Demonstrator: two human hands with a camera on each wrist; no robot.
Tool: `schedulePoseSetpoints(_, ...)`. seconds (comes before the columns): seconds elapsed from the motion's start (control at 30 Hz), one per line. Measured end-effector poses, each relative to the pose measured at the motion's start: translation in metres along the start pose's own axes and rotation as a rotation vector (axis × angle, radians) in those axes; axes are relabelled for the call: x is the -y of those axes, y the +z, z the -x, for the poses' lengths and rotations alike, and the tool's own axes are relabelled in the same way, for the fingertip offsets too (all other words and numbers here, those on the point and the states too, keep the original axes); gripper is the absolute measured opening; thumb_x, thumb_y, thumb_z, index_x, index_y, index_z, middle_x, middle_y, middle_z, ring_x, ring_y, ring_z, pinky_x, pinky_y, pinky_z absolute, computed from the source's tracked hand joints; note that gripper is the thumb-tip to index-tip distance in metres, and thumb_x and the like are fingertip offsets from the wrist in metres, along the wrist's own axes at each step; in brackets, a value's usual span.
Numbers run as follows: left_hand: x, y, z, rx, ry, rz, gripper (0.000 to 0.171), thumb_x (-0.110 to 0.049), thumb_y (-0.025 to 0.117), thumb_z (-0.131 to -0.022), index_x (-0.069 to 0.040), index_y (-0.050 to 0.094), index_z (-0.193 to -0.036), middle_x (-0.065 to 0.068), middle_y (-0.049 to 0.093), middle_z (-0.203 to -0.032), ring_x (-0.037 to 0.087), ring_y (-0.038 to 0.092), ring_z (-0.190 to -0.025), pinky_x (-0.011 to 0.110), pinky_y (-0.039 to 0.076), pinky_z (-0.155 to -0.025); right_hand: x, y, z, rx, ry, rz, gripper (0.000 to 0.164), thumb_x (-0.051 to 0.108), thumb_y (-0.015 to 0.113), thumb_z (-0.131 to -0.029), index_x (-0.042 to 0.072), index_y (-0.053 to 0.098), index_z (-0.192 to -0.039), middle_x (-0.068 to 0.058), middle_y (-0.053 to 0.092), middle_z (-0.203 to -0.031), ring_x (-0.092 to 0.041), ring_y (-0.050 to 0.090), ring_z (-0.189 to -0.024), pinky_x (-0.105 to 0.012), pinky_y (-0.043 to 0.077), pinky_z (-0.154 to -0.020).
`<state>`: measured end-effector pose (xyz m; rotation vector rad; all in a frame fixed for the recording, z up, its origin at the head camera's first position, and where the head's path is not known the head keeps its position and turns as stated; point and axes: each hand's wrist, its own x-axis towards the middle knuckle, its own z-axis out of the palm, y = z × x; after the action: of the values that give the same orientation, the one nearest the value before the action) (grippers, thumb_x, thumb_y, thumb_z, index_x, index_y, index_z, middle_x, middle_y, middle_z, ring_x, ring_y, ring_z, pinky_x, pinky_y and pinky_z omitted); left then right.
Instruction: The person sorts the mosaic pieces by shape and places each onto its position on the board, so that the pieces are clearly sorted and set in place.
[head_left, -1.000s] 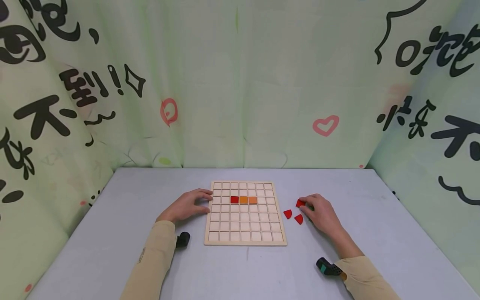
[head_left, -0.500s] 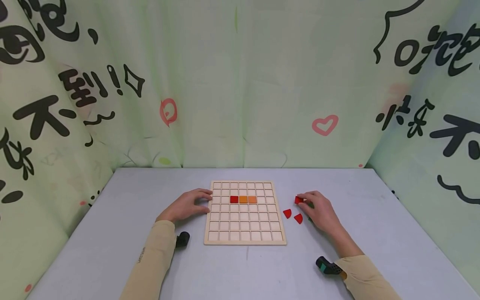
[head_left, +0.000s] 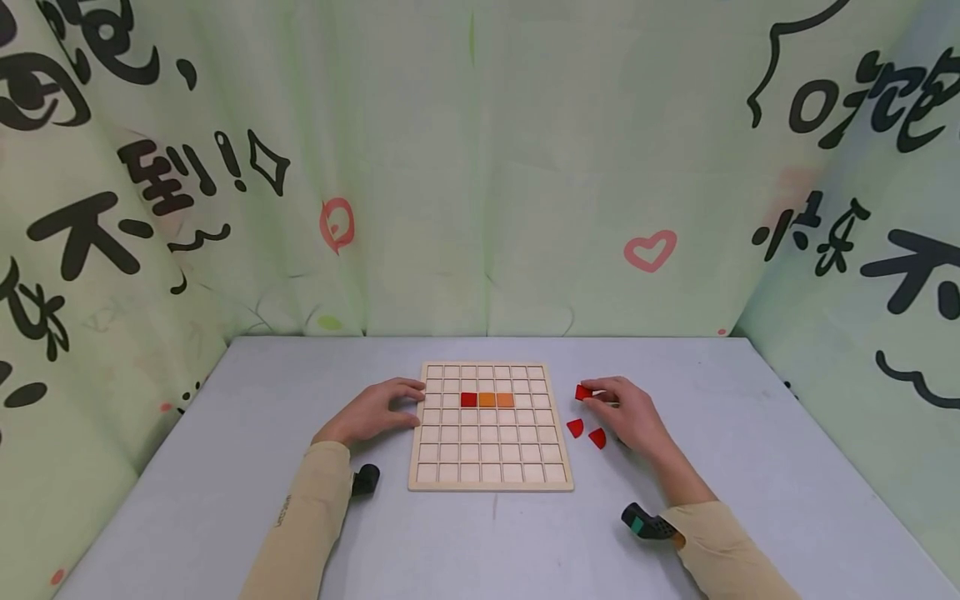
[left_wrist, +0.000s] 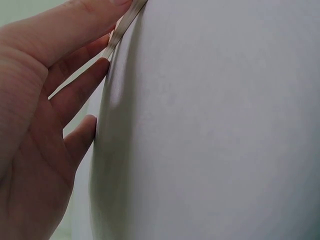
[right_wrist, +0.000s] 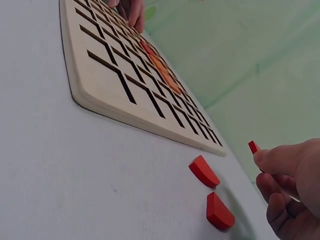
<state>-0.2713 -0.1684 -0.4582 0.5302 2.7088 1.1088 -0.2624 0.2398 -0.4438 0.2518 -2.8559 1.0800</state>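
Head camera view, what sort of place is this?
Probably an indoor booth set up for tabletop work: printed curtains hang behind and at both sides, enclosing a pale table with a gridded board on it.

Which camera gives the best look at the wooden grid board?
The head view: the wooden grid board shows almost whole, seen from above. The right wrist view has it slanted and cut off; the left wrist view, only an edge sliver.

1. At lower centre, on the table: board.
2. In the board's upper half: three tiles in a row.
3. Against its left edge: left hand.
4. Just right of the board: two wedges.
5. Above those: piece in the right hand.
6. Behind the table: curtain.
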Motion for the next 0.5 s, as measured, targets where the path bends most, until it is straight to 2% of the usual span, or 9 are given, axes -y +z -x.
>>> schedulePoseSetpoints(0.33, 0.002, 0.001, -0.002, -0.004, 0.007, 0.000, 0.043, -0.020, 0.078, -0.084, -0.007, 0.066, -0.123, 0.001, 0.052, -0.142, 0.027, 0.039, -0.138, 0.043, 0.032, -0.114, 0.011, 0.007, -0.007, 0.052, 0.033, -0.067, 0.036, 0.016, 0.062, -0.096, 0.009, 0.061, -0.132, -0.016, 0.053, -0.131, -0.035, 0.055, -0.116, -0.040, 0.057, -0.085)
schedulePoseSetpoints(0.5, 0.002, 0.000, -0.001, -0.007, 0.017, 0.002, 0.042, -0.020, 0.078, -0.084, -0.007, 0.067, -0.123, 0.001, 0.053, -0.142, 0.027, 0.040, -0.138, 0.043, 0.033, -0.114, 0.018, 0.013, -0.011, 0.075, 0.037, -0.085, 0.035, 0.016, 0.061, -0.097, 0.010, 0.061, -0.132, -0.014, 0.052, -0.133, -0.034, 0.055, -0.118, -0.040, 0.056, -0.086)
